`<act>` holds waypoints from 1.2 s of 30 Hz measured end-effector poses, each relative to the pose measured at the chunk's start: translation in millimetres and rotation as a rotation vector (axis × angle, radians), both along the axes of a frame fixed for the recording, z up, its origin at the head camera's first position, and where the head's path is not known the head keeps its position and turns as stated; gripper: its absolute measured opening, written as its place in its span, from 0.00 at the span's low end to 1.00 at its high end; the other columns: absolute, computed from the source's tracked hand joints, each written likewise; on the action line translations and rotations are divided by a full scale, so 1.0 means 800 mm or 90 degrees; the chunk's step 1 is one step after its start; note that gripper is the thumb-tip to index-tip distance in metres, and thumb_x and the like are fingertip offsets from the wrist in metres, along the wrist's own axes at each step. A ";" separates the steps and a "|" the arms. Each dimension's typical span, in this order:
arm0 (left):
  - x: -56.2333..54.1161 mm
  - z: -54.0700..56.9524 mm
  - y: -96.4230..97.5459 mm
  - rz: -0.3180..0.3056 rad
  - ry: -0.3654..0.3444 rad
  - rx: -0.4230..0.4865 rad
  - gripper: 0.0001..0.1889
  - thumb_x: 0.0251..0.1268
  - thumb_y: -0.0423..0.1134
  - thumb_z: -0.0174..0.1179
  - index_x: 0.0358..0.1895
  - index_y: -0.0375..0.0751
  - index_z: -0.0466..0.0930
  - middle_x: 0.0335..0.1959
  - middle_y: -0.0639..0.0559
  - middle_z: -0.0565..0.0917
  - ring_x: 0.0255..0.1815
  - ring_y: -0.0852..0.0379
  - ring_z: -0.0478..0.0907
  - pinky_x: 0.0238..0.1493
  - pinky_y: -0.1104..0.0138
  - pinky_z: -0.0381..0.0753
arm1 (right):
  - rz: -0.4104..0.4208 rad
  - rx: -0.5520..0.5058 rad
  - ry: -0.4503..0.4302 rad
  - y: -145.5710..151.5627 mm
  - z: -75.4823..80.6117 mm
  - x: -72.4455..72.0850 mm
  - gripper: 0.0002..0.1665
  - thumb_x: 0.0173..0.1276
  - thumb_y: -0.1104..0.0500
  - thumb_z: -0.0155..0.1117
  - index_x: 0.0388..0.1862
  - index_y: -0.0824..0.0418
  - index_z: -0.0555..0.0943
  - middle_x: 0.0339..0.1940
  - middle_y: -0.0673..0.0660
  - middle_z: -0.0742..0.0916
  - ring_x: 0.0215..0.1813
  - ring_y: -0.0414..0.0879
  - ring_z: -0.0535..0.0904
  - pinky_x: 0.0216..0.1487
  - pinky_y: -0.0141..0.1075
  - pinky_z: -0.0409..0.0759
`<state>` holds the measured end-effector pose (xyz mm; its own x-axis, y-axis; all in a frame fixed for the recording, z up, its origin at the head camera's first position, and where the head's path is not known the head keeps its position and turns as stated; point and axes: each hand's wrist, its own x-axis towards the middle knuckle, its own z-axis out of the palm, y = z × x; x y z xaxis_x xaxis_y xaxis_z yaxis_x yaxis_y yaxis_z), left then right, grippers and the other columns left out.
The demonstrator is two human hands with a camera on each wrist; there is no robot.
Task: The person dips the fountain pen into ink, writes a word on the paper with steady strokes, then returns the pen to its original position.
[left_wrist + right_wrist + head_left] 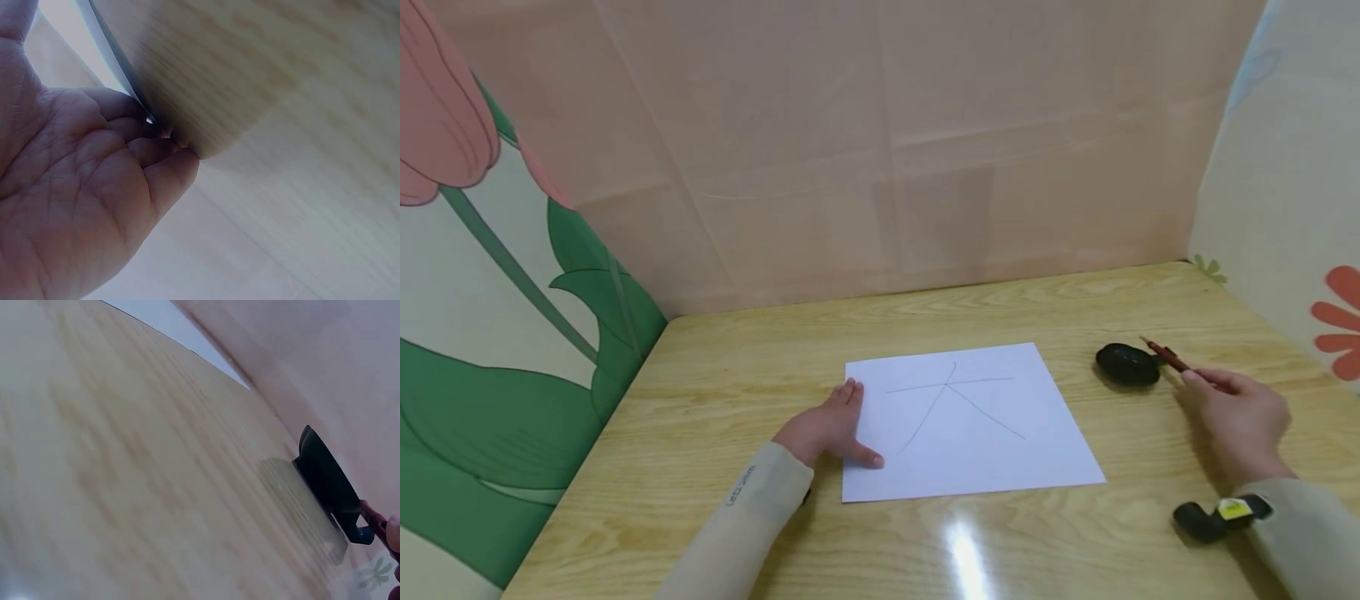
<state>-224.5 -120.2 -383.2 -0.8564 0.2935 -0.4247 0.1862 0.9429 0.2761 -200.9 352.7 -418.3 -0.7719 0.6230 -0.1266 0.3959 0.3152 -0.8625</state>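
Note:
A white sheet of paper (970, 467) lies on the wooden table, with thin lines drawn on it: one level stroke, a long slanting stroke through it and one slanting down to the right. My left hand (831, 425) rests on the sheet's left edge, fingers and thumb spread; its palm side shows in the left wrist view. Over at the right, my right hand (1243, 417) pinches a slim dark-red pen (1171, 358), tip pointing up and left. Beside the pen lies a rounded black object (1127, 365) with a short stub, also visible in the right wrist view (328, 475).
The wooden table (737, 375) meets a pinkish cloth backdrop (850, 167) at the back. Printed flower panels stand left (572, 292) and right (1292, 167). A black wrist camera (1206, 521) sits at the right sleeve.

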 end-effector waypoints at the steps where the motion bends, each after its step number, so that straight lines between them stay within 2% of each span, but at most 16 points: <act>1: 0.000 0.000 0.000 0.000 -0.001 -0.001 0.63 0.42 0.62 0.68 0.74 0.37 0.38 0.75 0.44 0.39 0.75 0.48 0.37 0.72 0.57 0.46 | 0.006 0.013 -0.007 0.000 0.000 -0.001 0.34 0.56 0.34 0.61 0.60 0.48 0.76 0.20 0.25 0.72 0.34 0.34 0.65 0.35 0.32 0.62; 5: -0.001 -0.001 0.000 -0.003 0.002 -0.002 0.63 0.42 0.62 0.68 0.73 0.36 0.38 0.75 0.44 0.39 0.75 0.48 0.37 0.72 0.57 0.46 | 0.018 0.068 -0.028 -0.001 -0.001 -0.003 0.39 0.56 0.32 0.59 0.61 0.53 0.75 0.21 0.25 0.69 0.38 0.39 0.68 0.37 0.34 0.59; 10: -0.002 -0.002 0.000 -0.005 0.005 -0.001 0.63 0.41 0.63 0.68 0.73 0.36 0.38 0.75 0.43 0.39 0.75 0.47 0.38 0.72 0.56 0.46 | 0.025 0.117 -0.030 -0.002 0.000 -0.005 0.38 0.58 0.32 0.57 0.58 0.56 0.77 0.21 0.25 0.67 0.43 0.48 0.70 0.38 0.36 0.57; 17: -0.002 0.000 0.000 0.000 -0.003 -0.003 0.63 0.42 0.63 0.68 0.74 0.37 0.37 0.75 0.44 0.38 0.75 0.48 0.37 0.72 0.57 0.46 | 0.040 0.128 -0.028 -0.001 -0.001 -0.009 0.37 0.59 0.33 0.57 0.56 0.59 0.77 0.20 0.24 0.66 0.49 0.56 0.69 0.52 0.53 0.54; 21: -0.002 0.001 0.000 0.002 -0.005 -0.002 0.63 0.42 0.63 0.68 0.74 0.37 0.37 0.75 0.44 0.38 0.75 0.48 0.37 0.72 0.57 0.46 | 0.043 0.128 -0.045 -0.001 0.000 -0.010 0.36 0.61 0.36 0.57 0.57 0.62 0.76 0.23 0.30 0.71 0.50 0.57 0.69 0.51 0.54 0.54; 25: -0.002 -0.001 0.000 0.003 -0.006 -0.006 0.63 0.41 0.63 0.68 0.74 0.37 0.37 0.76 0.45 0.38 0.75 0.49 0.36 0.72 0.57 0.45 | 0.056 0.139 -0.060 -0.002 0.002 -0.009 0.36 0.63 0.40 0.57 0.59 0.65 0.74 0.34 0.48 0.80 0.49 0.59 0.68 0.46 0.51 0.56; 28: -0.003 -0.001 -0.001 0.005 -0.007 -0.008 0.63 0.41 0.64 0.68 0.74 0.38 0.37 0.76 0.45 0.38 0.75 0.49 0.36 0.72 0.57 0.45 | 0.066 0.149 -0.068 -0.003 0.003 -0.007 0.35 0.64 0.41 0.57 0.59 0.66 0.74 0.43 0.61 0.81 0.48 0.59 0.69 0.41 0.45 0.56; 31: -0.003 -0.001 -0.001 0.007 -0.011 -0.007 0.64 0.41 0.64 0.68 0.74 0.38 0.36 0.76 0.45 0.37 0.75 0.49 0.35 0.72 0.57 0.45 | 0.073 0.151 -0.071 -0.002 0.002 -0.006 0.35 0.63 0.42 0.58 0.59 0.66 0.73 0.48 0.67 0.79 0.48 0.59 0.69 0.37 0.41 0.55; 36: -0.001 -0.001 -0.002 0.000 -0.009 -0.006 0.63 0.41 0.64 0.68 0.74 0.37 0.37 0.75 0.44 0.38 0.75 0.48 0.36 0.72 0.57 0.45 | 0.081 0.144 -0.073 0.000 -0.002 -0.004 0.37 0.63 0.41 0.58 0.60 0.67 0.72 0.56 0.70 0.76 0.50 0.62 0.68 0.37 0.41 0.55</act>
